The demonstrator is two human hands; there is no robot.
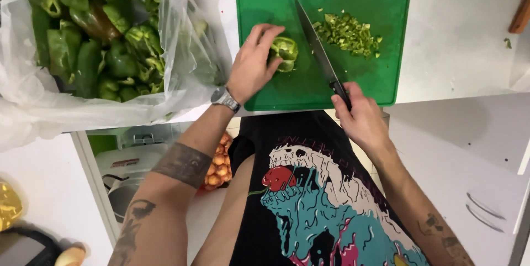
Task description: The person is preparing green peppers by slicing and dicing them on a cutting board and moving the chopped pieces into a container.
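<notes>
On the green board (381, 86), left hand (251, 67) pins pepper (284, 53), right hand (359, 117) grips knife (320, 53)

One green cutting board (381, 78) lies on the bench (458, 50). One knife (319, 50). One pepper piece (285, 53) at 9 o'clock of the blade, one pile of chopped pepper (348, 34) at 3 o'clock. One bag of peppers (99, 34). Two hands, one wristwatch (224, 98).
</notes>
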